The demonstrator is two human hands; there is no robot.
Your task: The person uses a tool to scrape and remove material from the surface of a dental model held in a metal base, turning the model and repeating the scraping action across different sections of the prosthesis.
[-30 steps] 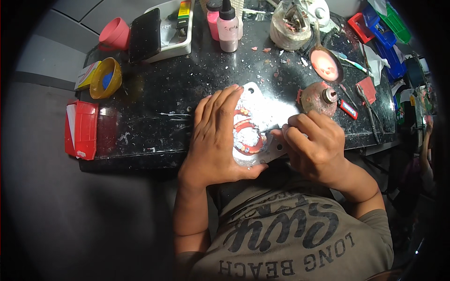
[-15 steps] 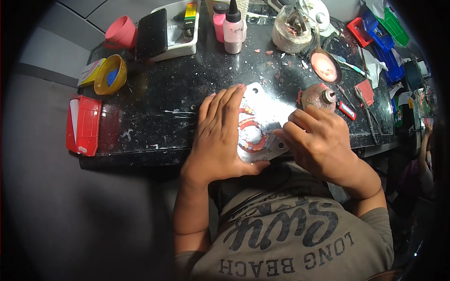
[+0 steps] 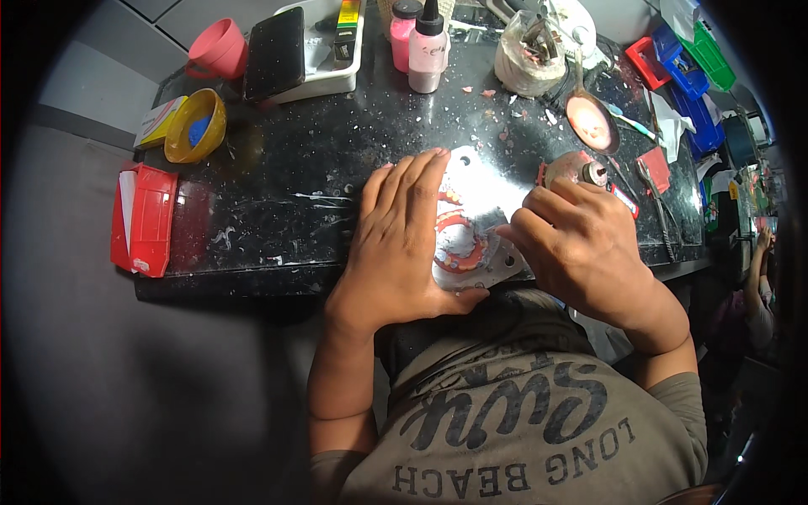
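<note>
My left hand grips the left side of a pale metal plate with holes at its corners, thumb along the near edge. Red wax arches with teeth sit in white material on the plate. My right hand is closed at the plate's right side, thumb over the wax arches; what it holds is hidden. Just beyond it stand a pink-smeared glass burner and a red lighter, both partly covered by the hand.
A red tray, yellow bowl, pink mug, white tub, powder bottles, bag-lined jar, pan and metal tools lie around the black bench. A co-worker's arm is far right.
My right hand has moved rightward and slightly up, now covering more of the burner and lighter. My left hand and the plate have shifted slightly right.
</note>
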